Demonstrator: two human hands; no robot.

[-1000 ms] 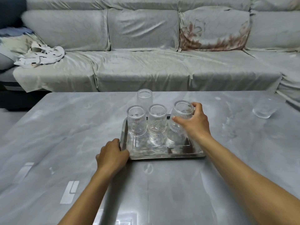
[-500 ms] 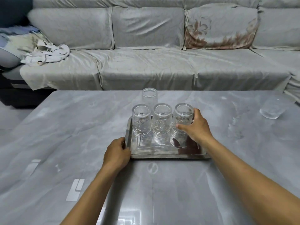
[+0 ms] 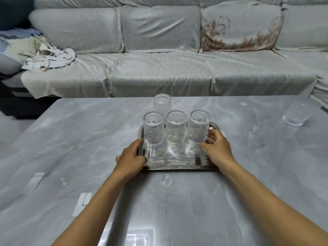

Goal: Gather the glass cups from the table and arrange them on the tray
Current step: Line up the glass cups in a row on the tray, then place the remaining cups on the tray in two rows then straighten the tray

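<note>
Steadying the steel tray [image 3: 177,166] at its near-left corner w/ left hand [image 3: 131,158], fingers curled over the rim, thumb on top; right hand [image 3: 215,150] fingers bent round the lower part of the right-hand ribbed glass [image 3: 197,132], touching it, looks like a light hold rather than a full clamp. Three ribbed glasses upright in a row on the tray: left one [image 3: 153,129], middle one [image 3: 175,132], right one, nearly touching side by side. Fourth glass [image 3: 162,102] behind them, can't tell if on tray's far edge or on table beyond. Short tumbler [image 3: 295,114] far right on the table, well apart, not yet gathered. Risks, as judged: glasses tall and packed close, so a nudge from the right hand could knock one into its neighbour & topple the row; tray slick and mirror-like, bases may skid if tray gets jerked; reaching over front row for the back glass could clip rims; clear glass vs pale surface, edges hard to read. Table [image 3: 71,157] grey marble-look, glossy, w/ window glare near the front edge, probably slippery too. Behind: long sofa [image 3: 159,73] under a pale patterned cover, floral cushion [image 3: 241,27] at right, crumpled white cloth [image 3: 51,58] on the left seat.
</note>
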